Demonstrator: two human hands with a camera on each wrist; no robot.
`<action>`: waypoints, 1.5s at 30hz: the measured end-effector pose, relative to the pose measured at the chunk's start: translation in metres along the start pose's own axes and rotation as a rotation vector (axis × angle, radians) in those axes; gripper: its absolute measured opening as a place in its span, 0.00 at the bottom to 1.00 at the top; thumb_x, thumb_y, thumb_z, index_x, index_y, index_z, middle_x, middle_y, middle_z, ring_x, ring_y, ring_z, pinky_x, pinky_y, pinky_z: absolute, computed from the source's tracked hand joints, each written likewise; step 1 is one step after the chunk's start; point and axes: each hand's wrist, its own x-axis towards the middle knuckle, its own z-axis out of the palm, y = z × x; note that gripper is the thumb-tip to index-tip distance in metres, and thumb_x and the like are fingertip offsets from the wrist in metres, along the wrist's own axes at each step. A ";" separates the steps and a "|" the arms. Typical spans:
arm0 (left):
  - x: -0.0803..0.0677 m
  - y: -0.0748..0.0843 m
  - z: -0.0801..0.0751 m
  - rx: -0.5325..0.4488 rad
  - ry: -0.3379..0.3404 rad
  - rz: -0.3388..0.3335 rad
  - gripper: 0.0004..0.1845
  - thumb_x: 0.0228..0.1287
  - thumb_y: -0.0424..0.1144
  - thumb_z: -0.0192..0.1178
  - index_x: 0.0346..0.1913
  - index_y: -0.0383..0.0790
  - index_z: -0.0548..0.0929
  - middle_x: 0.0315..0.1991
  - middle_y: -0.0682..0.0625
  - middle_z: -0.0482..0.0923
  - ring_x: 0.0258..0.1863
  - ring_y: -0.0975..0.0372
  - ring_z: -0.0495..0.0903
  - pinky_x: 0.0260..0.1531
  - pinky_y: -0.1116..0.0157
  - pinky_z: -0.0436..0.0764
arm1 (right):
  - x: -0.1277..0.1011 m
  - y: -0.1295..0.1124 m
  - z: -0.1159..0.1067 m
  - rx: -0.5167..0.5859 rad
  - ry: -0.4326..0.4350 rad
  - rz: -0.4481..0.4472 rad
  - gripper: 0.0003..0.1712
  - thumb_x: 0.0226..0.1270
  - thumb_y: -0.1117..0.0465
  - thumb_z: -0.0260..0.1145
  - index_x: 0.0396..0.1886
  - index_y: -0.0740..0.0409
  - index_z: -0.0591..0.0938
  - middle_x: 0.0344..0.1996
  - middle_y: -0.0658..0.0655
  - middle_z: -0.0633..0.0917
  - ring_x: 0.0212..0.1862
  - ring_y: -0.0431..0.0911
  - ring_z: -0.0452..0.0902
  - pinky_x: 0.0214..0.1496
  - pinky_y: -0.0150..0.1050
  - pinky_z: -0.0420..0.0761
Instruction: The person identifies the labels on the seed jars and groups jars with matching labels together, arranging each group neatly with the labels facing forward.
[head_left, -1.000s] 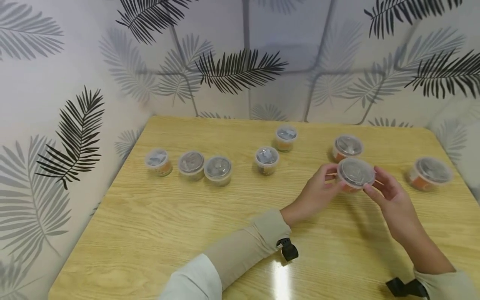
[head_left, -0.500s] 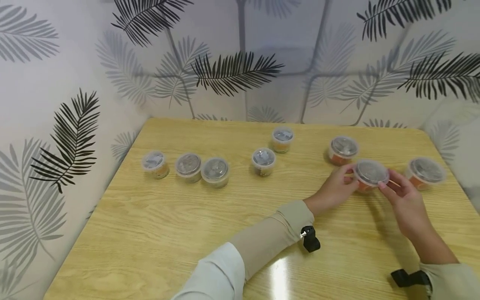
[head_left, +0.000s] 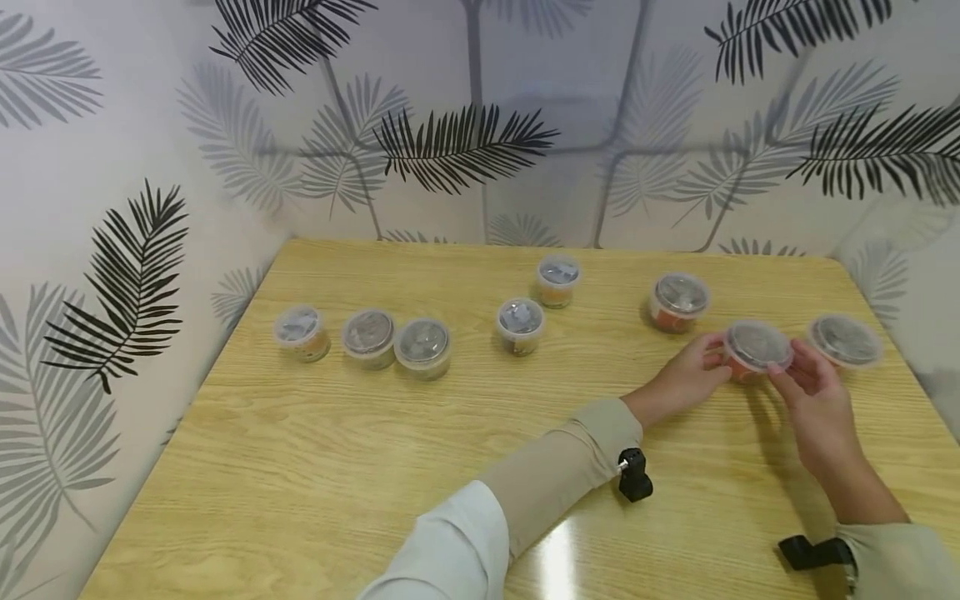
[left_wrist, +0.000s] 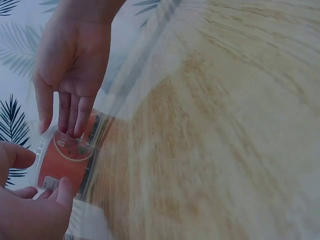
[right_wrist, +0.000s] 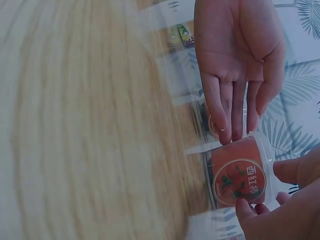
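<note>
A small clear-lidded cup with a red label (head_left: 757, 348) stands on the wooden table (head_left: 420, 442) at the right. My left hand (head_left: 693, 371) touches its left side with straight fingers, and my right hand (head_left: 806, 387) touches its right side the same way. In the left wrist view the right hand's fingers (left_wrist: 75, 112) point down onto the cup (left_wrist: 65, 167), with my left hand (left_wrist: 30, 207) close beside it. In the right wrist view the left hand's fingertips (right_wrist: 227, 132) meet the cup (right_wrist: 240, 177), and my right hand (right_wrist: 285, 212) sits beneath it.
Similar lidded cups stand around: three in a row at the left (head_left: 368, 336), two mid-table (head_left: 521, 323) (head_left: 558, 279), one behind the hands (head_left: 678, 300) and one to the right (head_left: 846, 340). Leaf-patterned walls close in the table's back and sides.
Both hands have carried the cup away from me and to the right, lowering it to the table between two other cups. The left forearm has stretched further out.
</note>
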 end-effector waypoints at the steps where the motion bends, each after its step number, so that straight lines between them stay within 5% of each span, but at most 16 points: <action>1: 0.002 0.000 0.001 0.019 -0.009 0.012 0.28 0.67 0.30 0.51 0.68 0.45 0.61 0.64 0.57 0.64 0.56 0.68 0.70 0.44 0.77 0.73 | 0.000 0.000 0.000 -0.023 0.015 0.003 0.36 0.65 0.62 0.61 0.71 0.57 0.58 0.47 0.43 0.70 0.49 0.31 0.67 0.41 0.17 0.72; 8: 0.010 -0.003 0.010 0.129 -0.049 0.062 0.30 0.65 0.30 0.53 0.69 0.44 0.60 0.60 0.55 0.68 0.53 0.68 0.71 0.44 0.78 0.71 | 0.001 -0.002 -0.001 -0.177 0.129 -0.006 0.34 0.66 0.62 0.61 0.70 0.56 0.61 0.43 0.43 0.70 0.42 0.31 0.67 0.35 0.17 0.73; 17: 0.011 -0.001 0.012 0.133 -0.144 0.182 0.33 0.65 0.27 0.50 0.72 0.43 0.53 0.66 0.55 0.61 0.60 0.70 0.63 0.55 0.77 0.65 | 0.003 0.001 -0.004 -0.177 0.165 -0.041 0.31 0.66 0.64 0.60 0.68 0.57 0.64 0.41 0.42 0.73 0.41 0.29 0.70 0.36 0.17 0.73; 21: 0.004 0.005 0.011 0.121 -0.162 0.115 0.35 0.67 0.30 0.50 0.73 0.45 0.48 0.70 0.58 0.51 0.64 0.69 0.58 0.58 0.75 0.61 | 0.004 0.001 -0.005 -0.248 0.171 -0.022 0.31 0.66 0.63 0.59 0.68 0.56 0.63 0.41 0.41 0.72 0.41 0.28 0.69 0.35 0.16 0.72; 26: 0.004 0.004 0.014 0.159 -0.166 0.067 0.34 0.68 0.34 0.51 0.73 0.47 0.48 0.70 0.59 0.50 0.65 0.69 0.56 0.58 0.76 0.61 | 0.005 -0.001 -0.008 -0.342 0.165 -0.038 0.32 0.66 0.66 0.58 0.69 0.59 0.62 0.40 0.40 0.71 0.40 0.27 0.69 0.34 0.16 0.71; 34: 0.003 -0.003 0.000 0.204 -0.092 0.077 0.30 0.68 0.34 0.52 0.70 0.46 0.57 0.66 0.58 0.60 0.61 0.68 0.64 0.54 0.76 0.66 | 0.003 -0.007 0.004 -0.521 0.351 0.020 0.29 0.63 0.63 0.60 0.65 0.56 0.67 0.43 0.39 0.58 0.36 0.31 0.63 0.33 0.17 0.68; 38: -0.007 -0.001 -0.021 0.188 -0.072 0.047 0.26 0.70 0.37 0.49 0.69 0.47 0.60 0.64 0.58 0.63 0.57 0.67 0.69 0.47 0.76 0.71 | -0.003 -0.014 0.018 -0.513 0.397 -0.055 0.25 0.61 0.67 0.60 0.59 0.54 0.73 0.41 0.41 0.62 0.35 0.32 0.63 0.35 0.19 0.67; 42: -0.009 0.005 -0.045 0.233 0.015 0.128 0.24 0.70 0.37 0.48 0.67 0.46 0.62 0.61 0.57 0.65 0.55 0.67 0.69 0.46 0.76 0.72 | -0.002 -0.024 0.036 -0.508 0.356 -0.174 0.23 0.61 0.70 0.57 0.57 0.57 0.75 0.41 0.41 0.65 0.38 0.31 0.66 0.39 0.20 0.67; 45: -0.003 0.004 -0.059 0.256 0.135 0.172 0.23 0.69 0.36 0.49 0.65 0.44 0.64 0.56 0.54 0.67 0.49 0.67 0.70 0.42 0.76 0.73 | 0.006 -0.030 0.051 -0.500 0.234 -0.194 0.23 0.65 0.66 0.55 0.61 0.58 0.71 0.47 0.43 0.64 0.45 0.34 0.66 0.43 0.20 0.69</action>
